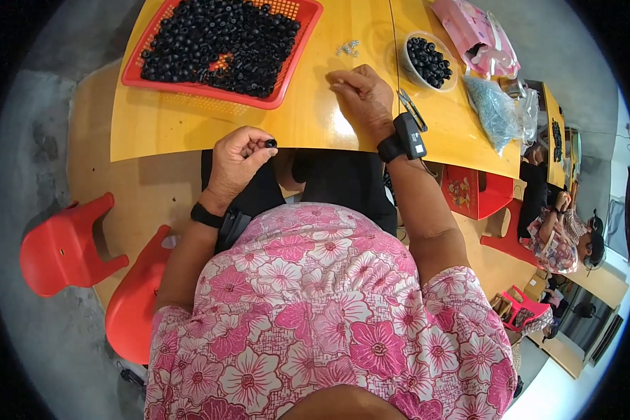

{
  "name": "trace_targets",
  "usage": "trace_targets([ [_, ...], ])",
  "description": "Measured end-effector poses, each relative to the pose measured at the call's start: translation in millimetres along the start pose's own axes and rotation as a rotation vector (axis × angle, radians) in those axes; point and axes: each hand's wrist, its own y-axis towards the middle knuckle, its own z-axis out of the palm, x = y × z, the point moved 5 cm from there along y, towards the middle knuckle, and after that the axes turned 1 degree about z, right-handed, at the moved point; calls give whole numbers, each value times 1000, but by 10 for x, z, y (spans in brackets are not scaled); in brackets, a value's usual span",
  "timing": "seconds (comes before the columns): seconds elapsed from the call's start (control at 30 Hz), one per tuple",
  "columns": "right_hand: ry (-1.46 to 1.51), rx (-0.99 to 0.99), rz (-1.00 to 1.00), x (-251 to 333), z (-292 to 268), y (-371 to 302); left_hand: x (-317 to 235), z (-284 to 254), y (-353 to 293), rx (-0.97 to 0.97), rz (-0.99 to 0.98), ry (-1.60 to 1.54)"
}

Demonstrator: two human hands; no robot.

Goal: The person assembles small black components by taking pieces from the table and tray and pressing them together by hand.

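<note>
Just off the table's near edge, my left hand [239, 162] pinches a small round black knob-like part [271, 143] between thumb and fingertips. My right hand [365, 96] hovers over or rests on the table, its thumb and fingers drawn together. Whatever it may hold is too small to make out. Beyond those fingers lies a little heap of small silvery metal pieces [348, 48]. A red plastic basket [276, 100] at the far left is heaped with many similar black parts [220, 42]. To the right of my right hand stands a clear round tub [412, 73] of black parts.
The yellow table [175, 133] has a seam near my right hand. Dark-handled snips [413, 110] lie beside my right wrist. A bag of bluish pieces [493, 112] and a pink bag [476, 35] occupy the right side. Red stools [70, 245] stand at left; another person [556, 234] sits at right.
</note>
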Motion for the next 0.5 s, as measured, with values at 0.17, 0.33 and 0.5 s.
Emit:
trace_targets([
  [0.17,-124,103,-51,36,40,-14,-11,5,-2,-22,18,-2],
  [0.33,-102,76,-106,2,83,-38,20,-11,-29,-32,-14,11],
  [0.5,-270,110,-229,86,105,-77,-14,11,-17,-37,-30,-65],
])
